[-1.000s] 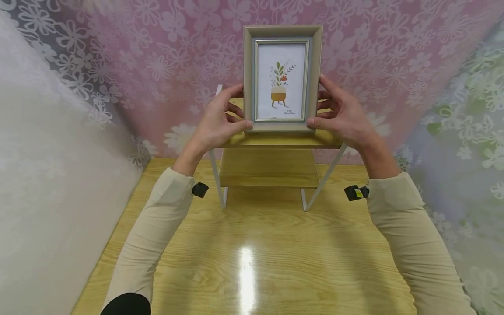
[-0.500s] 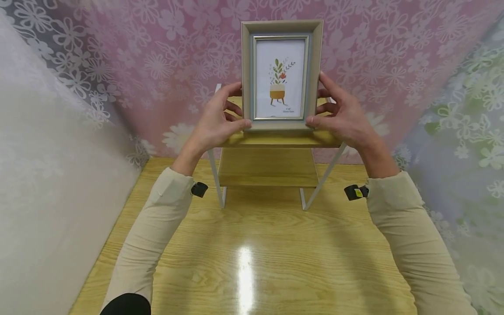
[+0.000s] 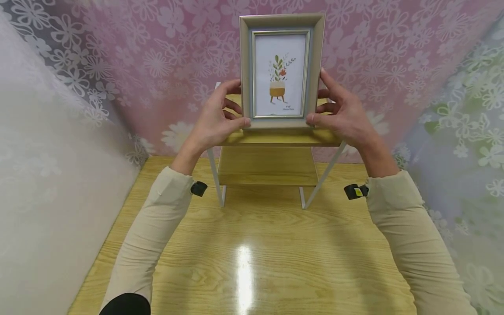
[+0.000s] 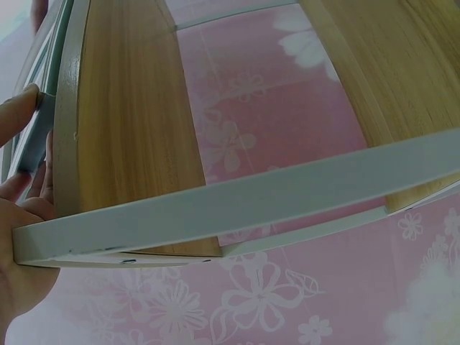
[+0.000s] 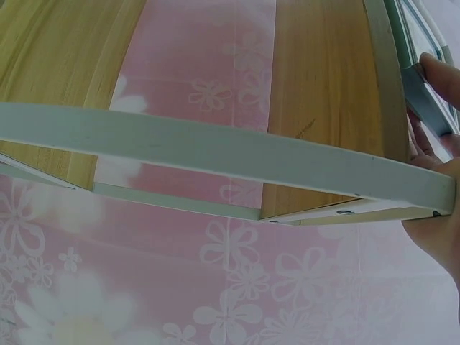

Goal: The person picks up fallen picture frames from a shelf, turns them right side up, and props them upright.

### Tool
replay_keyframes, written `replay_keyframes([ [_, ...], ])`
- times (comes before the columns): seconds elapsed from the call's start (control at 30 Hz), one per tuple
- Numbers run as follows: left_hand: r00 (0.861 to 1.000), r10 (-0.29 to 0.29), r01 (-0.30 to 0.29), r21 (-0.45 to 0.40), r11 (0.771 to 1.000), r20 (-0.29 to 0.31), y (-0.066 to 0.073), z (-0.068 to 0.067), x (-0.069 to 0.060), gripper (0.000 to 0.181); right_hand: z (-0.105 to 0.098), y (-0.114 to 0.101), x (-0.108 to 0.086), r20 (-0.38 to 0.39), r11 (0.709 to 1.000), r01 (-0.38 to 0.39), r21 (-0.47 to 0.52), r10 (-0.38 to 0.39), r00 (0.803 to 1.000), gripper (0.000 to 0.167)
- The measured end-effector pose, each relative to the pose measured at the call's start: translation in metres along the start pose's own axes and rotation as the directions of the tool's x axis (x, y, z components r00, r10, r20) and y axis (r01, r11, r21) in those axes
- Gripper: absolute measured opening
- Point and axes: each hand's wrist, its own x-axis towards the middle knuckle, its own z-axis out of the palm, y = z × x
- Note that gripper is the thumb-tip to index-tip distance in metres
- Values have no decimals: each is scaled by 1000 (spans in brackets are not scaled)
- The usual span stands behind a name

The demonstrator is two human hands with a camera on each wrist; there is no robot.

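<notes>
A beige picture frame [image 3: 281, 124] with a potted-plant print stands upright over the top board [image 3: 275, 139] of a small shelf in the head view. My left hand [image 3: 216, 114] grips its lower left side, thumb on the front, fingers at the edge and behind. The lower right side is held the same way by my right hand [image 3: 346, 111]. In the left wrist view the left hand [image 4: 25, 237] is beside the shelf's metal bar; the right wrist view shows the right hand [image 5: 438, 208] likewise. Whether the frame's base touches the board, I cannot tell.
Below the top board is a lower wooden board [image 3: 267, 166], between white metal legs [image 3: 323, 177]. A pink floral wall covering [image 3: 189, 52] hangs behind. Pale wall coverings flank both sides, and wood-patterned floor [image 3: 295, 253] lies in front.
The picture frame has risen slightly in the head view and looks a little larger. Both hands keep their grip and have barely shifted.
</notes>
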Motion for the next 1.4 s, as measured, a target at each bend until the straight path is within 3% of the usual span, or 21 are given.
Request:
replay_keyframes([
  [0.33,1000,-1,1,-11,1000,-7,0,-1,0,80,0,-1,0,-17,999,-31,-27,30,999,96],
  [0.67,1000,25,-25,-33,999,10,0,-1,-2,82,-1,0,0,-28,996,-25,87,27,999,96],
  [0.87,999,40,-39,-47,998,16,1,0,-3,83,-2,1,1,-22,997,-22,75,24,999,95],
  [0.97,998,50,-49,-35,998,26,2,1,-1,82,-4,1,1,-18,994,-20,106,22,1000,93],
  [1.2,998,40,-39,-12,999,39,4,-1,-2,77,-2,1,3,-4,996,-52,72,53,999,89],
  [1.4,996,78,-78,8,997,43,10,-2,0,71,-4,0,6,-5,994,-52,97,53,999,89],
])
